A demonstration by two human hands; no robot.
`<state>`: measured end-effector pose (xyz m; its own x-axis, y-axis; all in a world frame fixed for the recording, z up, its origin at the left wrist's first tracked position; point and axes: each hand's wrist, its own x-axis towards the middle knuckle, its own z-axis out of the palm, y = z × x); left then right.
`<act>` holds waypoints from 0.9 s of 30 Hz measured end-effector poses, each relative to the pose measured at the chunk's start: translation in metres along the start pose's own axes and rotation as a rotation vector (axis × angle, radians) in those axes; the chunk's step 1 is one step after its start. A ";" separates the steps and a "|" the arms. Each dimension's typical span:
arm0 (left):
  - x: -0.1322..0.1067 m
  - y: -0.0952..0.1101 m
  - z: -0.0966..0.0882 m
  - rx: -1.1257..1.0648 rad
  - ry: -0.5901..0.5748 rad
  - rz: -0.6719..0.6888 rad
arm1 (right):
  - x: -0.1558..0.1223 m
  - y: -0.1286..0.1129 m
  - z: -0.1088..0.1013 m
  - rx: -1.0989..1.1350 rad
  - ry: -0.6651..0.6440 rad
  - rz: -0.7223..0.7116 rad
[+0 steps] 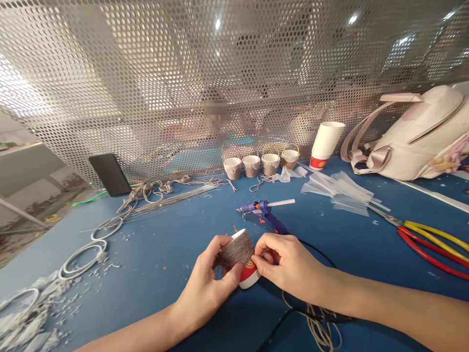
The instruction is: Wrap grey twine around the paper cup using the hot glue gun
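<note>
My left hand (208, 276) and my right hand (284, 264) both grip a small paper cup (240, 254) lying on its side just above the blue table (164, 254). The cup's upper part is wrapped in grey cord; its red and white end shows below. My left fingers curl round the wrapped part. My right fingers pinch at the cup's right side, where the cord meets it. Grey cord (322, 327) trails off below my right wrist. A blue hot glue gun (266, 212) lies just beyond my hands.
Several small cord-wrapped baskets (262, 164) and a stack of paper cups (326, 144) stand by the perforated screen. Clear strips (340, 190), red-and-yellow-handled scissors (428, 242), a pale bag (417, 137), a phone (110, 174), wire rings (84, 259) and cord scraps lie around. A person sits behind the screen.
</note>
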<state>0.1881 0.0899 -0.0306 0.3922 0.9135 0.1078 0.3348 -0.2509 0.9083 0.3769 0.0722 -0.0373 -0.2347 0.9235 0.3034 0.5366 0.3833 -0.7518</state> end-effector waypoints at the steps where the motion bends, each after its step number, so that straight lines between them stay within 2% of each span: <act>1: 0.000 0.000 0.000 -0.009 0.000 0.005 | 0.000 0.000 0.000 0.002 0.000 0.000; 9: 0.001 -0.001 0.003 -0.004 0.025 0.007 | 0.002 0.001 0.001 0.059 -0.020 0.038; 15: 0.000 -0.003 -0.004 -0.038 0.016 0.044 | 0.003 0.001 -0.001 0.146 -0.057 0.109; 22: 0.001 -0.016 -0.011 -0.110 0.004 0.107 | 0.009 -0.006 -0.006 0.354 -0.146 0.283; 27: 0.004 -0.023 -0.013 -0.136 -0.006 0.108 | 0.011 -0.006 -0.006 0.484 -0.183 0.290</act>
<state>0.1704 0.1032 -0.0456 0.4251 0.8815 0.2053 0.1716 -0.3012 0.9380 0.3764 0.0805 -0.0258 -0.2925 0.9559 -0.0278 0.1792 0.0262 -0.9835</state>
